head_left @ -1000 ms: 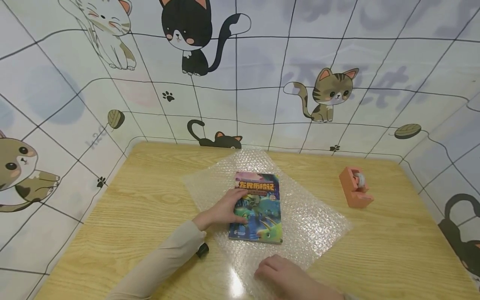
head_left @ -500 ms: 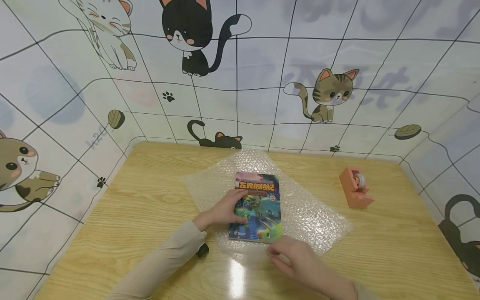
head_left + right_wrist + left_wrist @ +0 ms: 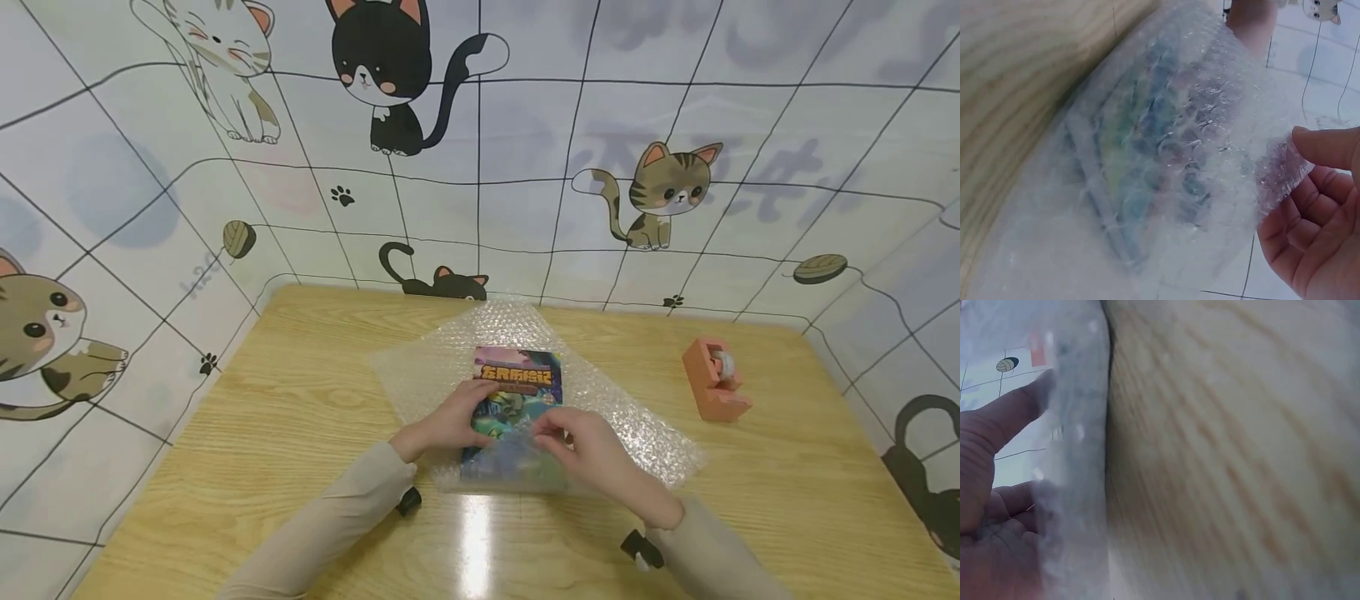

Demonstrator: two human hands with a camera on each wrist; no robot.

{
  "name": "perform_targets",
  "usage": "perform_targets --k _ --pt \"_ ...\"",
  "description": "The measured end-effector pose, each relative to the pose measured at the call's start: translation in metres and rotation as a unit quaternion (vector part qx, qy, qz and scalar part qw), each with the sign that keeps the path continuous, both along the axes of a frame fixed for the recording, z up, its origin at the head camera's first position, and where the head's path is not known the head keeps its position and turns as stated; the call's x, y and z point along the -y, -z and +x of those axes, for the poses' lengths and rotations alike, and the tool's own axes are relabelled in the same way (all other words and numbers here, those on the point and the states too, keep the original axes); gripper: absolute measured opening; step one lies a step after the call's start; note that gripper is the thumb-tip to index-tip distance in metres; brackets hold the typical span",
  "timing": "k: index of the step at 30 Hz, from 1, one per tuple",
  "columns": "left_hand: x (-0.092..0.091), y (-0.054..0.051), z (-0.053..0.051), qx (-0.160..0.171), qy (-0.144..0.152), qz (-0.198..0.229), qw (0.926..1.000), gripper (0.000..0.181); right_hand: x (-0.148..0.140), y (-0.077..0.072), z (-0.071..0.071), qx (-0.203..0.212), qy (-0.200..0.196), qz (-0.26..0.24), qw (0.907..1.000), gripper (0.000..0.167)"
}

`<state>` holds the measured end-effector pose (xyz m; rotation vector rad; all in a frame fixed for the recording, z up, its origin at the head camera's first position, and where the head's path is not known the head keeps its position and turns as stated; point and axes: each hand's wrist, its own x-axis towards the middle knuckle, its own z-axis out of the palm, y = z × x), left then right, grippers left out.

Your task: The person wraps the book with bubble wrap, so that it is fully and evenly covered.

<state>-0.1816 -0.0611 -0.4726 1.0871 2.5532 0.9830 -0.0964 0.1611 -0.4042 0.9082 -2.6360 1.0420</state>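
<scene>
A colourful book (image 3: 519,377) lies on a sheet of clear bubble wrap (image 3: 633,433), which is set diagonally on the table. My left hand (image 3: 453,418) rests on the book's left side, thumb and fingers spread over the cover. Between thumb and fingers, my right hand (image 3: 592,454) pinches the near corner of the wrap, lifted and folded over the lower half of the cover. In the right wrist view, the book shows blurred through the bubble wrap (image 3: 1210,119). A strip of bubble wrap (image 3: 1079,456) partly hides the left hand (image 3: 988,462) in the left wrist view.
A salmon-pink tape dispenser (image 3: 716,383) with a roll of clear tape stands at the right of the wooden table (image 3: 322,358). A wall covering (image 3: 525,150) with cartoon cats rises behind the table and along both sides. Black wrist straps show at both sleeves.
My right hand has moved from the table's near side up over the book, folding the wrap's near corner onto the cover. The left hand has stayed on the book.
</scene>
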Motion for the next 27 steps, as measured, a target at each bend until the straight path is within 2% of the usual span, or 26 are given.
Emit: perform_targets --k 6,9,13,16,21,27 --pt "0.002 0.004 -0.002 -0.005 0.008 0.022 0.9997 0.058 0.000 0.011 -0.019 0.048 0.034 -0.006 0.9982 0.003" --pt "0.001 0.004 -0.003 0.019 -0.001 0.039 0.9991 0.047 0.001 0.016 -0.026 0.069 0.043 -0.008 0.9966 0.005" --pt "0.001 0.000 -0.002 0.050 -0.015 0.049 0.9974 0.047 0.000 0.021 -0.033 0.095 0.050 -0.014 0.9941 0.007" --pt "0.001 -0.003 -0.001 0.046 -0.014 0.041 0.9980 0.056 0.000 0.027 -0.039 0.114 0.064 -0.015 0.9913 0.007" --pt "0.002 -0.003 0.002 0.036 -0.008 -0.001 0.9993 0.089 0.001 0.036 -0.047 0.136 0.091 -0.007 0.9865 0.005" --pt "0.001 -0.002 0.004 0.035 -0.006 -0.012 0.9993 0.095 0.003 0.042 -0.051 0.158 0.110 -0.006 0.9812 0.005"
